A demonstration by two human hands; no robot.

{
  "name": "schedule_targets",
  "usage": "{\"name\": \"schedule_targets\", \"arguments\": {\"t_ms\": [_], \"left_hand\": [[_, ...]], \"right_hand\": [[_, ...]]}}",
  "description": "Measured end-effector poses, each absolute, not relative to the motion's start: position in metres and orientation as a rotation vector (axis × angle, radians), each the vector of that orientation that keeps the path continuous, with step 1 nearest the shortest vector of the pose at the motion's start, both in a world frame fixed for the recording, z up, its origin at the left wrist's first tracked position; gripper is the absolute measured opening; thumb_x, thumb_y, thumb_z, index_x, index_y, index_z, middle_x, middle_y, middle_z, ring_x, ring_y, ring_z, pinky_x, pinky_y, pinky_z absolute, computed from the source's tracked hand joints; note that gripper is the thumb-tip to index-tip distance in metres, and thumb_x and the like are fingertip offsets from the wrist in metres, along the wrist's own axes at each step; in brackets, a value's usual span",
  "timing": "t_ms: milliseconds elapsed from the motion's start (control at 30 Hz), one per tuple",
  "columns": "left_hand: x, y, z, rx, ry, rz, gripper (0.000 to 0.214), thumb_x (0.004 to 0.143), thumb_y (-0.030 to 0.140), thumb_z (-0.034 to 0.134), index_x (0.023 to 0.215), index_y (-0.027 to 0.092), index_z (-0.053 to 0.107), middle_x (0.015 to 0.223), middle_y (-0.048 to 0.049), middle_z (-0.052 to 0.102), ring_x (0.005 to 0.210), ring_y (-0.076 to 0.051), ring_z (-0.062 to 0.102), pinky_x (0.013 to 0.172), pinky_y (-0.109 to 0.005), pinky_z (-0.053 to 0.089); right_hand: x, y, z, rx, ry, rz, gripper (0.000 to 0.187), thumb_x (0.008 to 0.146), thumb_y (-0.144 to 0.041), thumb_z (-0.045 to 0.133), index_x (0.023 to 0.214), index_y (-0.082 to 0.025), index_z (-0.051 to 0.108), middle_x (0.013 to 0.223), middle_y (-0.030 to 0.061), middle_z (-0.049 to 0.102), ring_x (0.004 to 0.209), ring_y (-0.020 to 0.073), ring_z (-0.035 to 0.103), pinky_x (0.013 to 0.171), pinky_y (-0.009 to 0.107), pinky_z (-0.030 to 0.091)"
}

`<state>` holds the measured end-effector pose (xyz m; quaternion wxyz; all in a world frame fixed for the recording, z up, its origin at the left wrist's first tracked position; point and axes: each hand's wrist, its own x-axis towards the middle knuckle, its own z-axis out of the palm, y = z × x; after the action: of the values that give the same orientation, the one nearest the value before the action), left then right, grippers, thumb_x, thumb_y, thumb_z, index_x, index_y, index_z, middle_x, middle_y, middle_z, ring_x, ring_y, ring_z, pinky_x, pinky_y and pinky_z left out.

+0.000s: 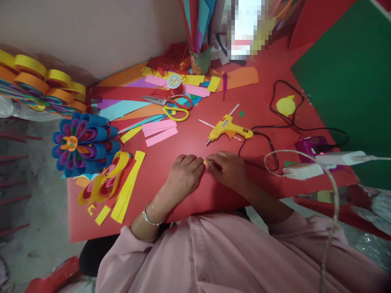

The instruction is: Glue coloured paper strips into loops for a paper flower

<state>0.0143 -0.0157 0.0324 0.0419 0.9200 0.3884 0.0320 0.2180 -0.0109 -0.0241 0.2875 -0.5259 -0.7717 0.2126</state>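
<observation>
place: paper-craft workshop | signs: red worktop with paper strips, scissors, glue gun | left edge: paper flowers | far edge: paper rolls

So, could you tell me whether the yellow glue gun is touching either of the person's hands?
Apart. The head view shows bare red table between the glue gun and both the left hand and right hand, which meet over a small yellow scrap.
</observation>
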Motion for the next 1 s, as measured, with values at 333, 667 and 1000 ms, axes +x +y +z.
{"name": "schedule_targets", "arguments": {"t_ms": [333,667,1000], "left_hand": [[0.0138,-0.0169,0.0312,2.803,1.195,0.081,0.024,0.104,0.02,0.052,0.122,0.018,0.068,0.125,-0.0107,0.072,0.112,-0.025,0.063,0.09,-0.044,0.048],[0.014,-0.0165,0.0309,2.817,1.194,0.107,0.023,0.104,0.019,0.052,0.121,0.017,0.067,0.124,-0.0099,0.073,0.112,-0.025,0.064,0.089,-0.043,0.048],[0.0136,-0.0159,0.0305,2.804,1.192,0.089,0.023,0.104,0.019,0.052,0.121,0.018,0.068,0.125,-0.0105,0.073,0.111,-0.025,0.064,0.089,-0.044,0.048]], "right_hand": [[0.218,-0.0103,-0.0234,-1.389,-2.144,0.541,0.024,0.097,-0.025,0.056,0.106,-0.023,0.078,0.084,0.0031,0.074,0.082,0.019,0.064,0.072,0.031,0.039],[0.2186,-0.0099,-0.0238,-1.364,-2.196,0.519,0.026,0.097,-0.024,0.055,0.108,-0.023,0.078,0.083,0.0029,0.072,0.081,0.0194,0.062,0.07,0.032,0.036],[0.2193,-0.0106,-0.0241,-1.368,-2.173,0.541,0.024,0.096,-0.023,0.057,0.107,-0.024,0.078,0.084,0.0025,0.073,0.082,0.0189,0.063,0.072,0.032,0.039]]}}
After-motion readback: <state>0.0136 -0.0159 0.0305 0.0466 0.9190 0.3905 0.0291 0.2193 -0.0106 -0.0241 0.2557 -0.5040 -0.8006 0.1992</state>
